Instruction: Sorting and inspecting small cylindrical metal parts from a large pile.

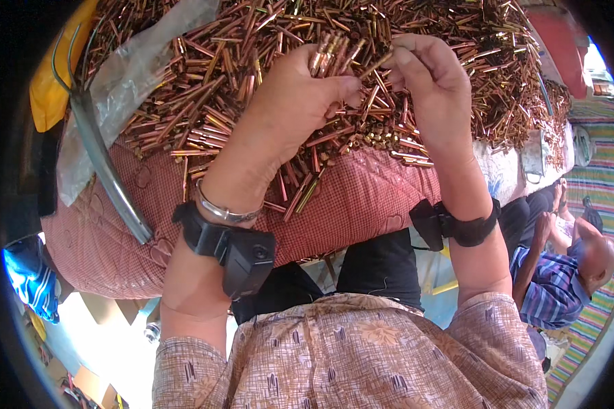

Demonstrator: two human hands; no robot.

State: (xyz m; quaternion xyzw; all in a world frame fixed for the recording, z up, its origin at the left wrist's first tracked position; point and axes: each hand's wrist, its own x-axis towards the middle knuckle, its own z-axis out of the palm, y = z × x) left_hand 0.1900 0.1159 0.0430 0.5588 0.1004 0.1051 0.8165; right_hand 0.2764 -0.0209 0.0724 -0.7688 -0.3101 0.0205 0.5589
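My left hand [283, 102] is closed round a small bunch of thin copper-coloured metal rods [333, 53], whose ends stick up past the thumb. Between thumb and fingers, my right hand [435, 95] pinches a single metal rod [376, 67], held slantwise close to the bunch. Under and beyond both hands spreads a big heap of similar metal rods [205, 102], lying in all directions. Some small nut-like rings [382, 136] lie together at the near edge of the heap, between my wrists.
The heap rests on a red checked padded cloth [368, 194]. At left lie a metal hand fork [102, 153], clear plastic sheeting [133, 82] and something yellow [48, 88]. A metal scoop-like piece [532, 160] is at right. Another person [559, 273] sits at the right by a striped sheet [604, 198].
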